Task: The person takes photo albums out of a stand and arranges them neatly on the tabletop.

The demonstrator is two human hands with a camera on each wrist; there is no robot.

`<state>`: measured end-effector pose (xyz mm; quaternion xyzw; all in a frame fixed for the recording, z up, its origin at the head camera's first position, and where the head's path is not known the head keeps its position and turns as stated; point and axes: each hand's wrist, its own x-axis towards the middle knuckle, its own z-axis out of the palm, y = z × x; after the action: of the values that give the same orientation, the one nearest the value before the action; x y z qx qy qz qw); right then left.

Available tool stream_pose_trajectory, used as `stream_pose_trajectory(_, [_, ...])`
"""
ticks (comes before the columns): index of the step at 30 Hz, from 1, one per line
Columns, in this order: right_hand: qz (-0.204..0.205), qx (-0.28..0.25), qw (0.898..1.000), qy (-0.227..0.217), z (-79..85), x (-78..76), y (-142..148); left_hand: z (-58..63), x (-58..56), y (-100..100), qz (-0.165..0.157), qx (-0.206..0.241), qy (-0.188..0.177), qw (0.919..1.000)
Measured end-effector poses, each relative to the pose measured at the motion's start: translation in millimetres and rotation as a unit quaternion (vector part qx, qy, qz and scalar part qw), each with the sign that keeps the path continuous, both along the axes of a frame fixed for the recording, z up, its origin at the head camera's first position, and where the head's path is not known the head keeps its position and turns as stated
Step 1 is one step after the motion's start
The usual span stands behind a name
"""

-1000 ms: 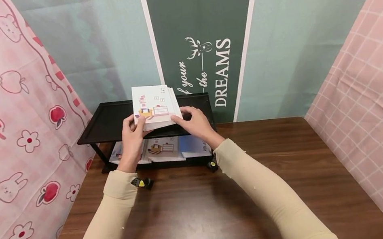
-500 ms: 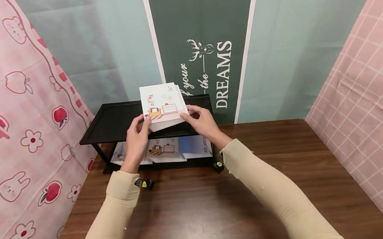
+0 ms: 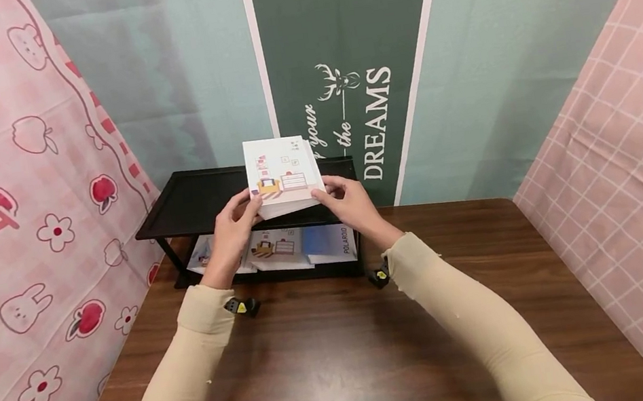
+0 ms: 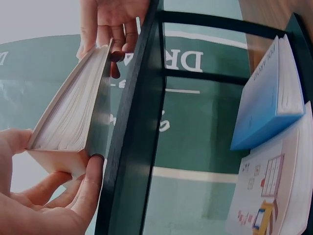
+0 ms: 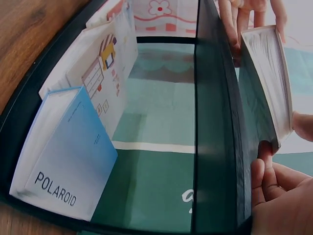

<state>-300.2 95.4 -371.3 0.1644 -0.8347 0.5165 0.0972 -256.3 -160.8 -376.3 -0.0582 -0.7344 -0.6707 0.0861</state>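
Observation:
Both hands hold a thick, small white book (image 3: 283, 171) close over the top board of a black two-tier rack (image 3: 195, 201). Its cover shows a yellow armchair and a chest of drawers. My left hand (image 3: 233, 226) grips the left near corner, thumb on the cover and fingers underneath. At the right near corner, my right hand (image 3: 355, 208) grips it likewise. In the left wrist view the slightly fanned pages of the book (image 4: 73, 107) face the camera. The right wrist view shows the fingertips of the right hand (image 5: 288, 188) beneath the lower corner.
On the lower tier lie a blue book (image 3: 330, 244) lettered POLAROID, a white book (image 3: 275, 249) with the same armchair picture, and another book (image 3: 199, 253) partly behind my left arm. The rack stands on a brown wooden table (image 3: 331, 357) against a green curtain (image 3: 344, 12).
Both hands have carried the book to the right along the top board. The grip looks the same, and the head view has shifted slightly.

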Motion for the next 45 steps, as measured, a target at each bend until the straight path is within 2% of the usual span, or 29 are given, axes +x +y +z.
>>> stream_pose_trajectory(12, [-0.002, -0.007, 1.0, 0.004, -0.6, 13.8, 31.5, -2.3, 7.2, 21.1, -0.026, 0.019, -0.001, 0.9995])
stream_pose_trajectory(21, [-0.004, -0.017, 1.0, 0.008, -1.5, 24.5, 54.6, -0.6, 13.0, 35.9, -0.053, 0.011, -0.001, 0.9986])
stream_pose_trajectory(29, [0.004, -0.029, 1.0, -0.001, 30.4, 62.3, 63.6, 1.0, 16.0, 50.6, -0.088, 0.02, 0.016, 0.9958])
stream_pose_trajectory(35, [-0.008, -0.024, 1.0, 0.002, 26.5, 67.7, 82.2, 0.5, 17.4, 63.9, -0.118, 0.015, 0.015, 0.9928])
stream_pose_trajectory(45, [-0.024, -0.019, 0.999, 0.013, 22.6, 78.7, 107.6, -2.0, 22.1, 85.8, -0.144, 0.023, 0.025, 0.989])
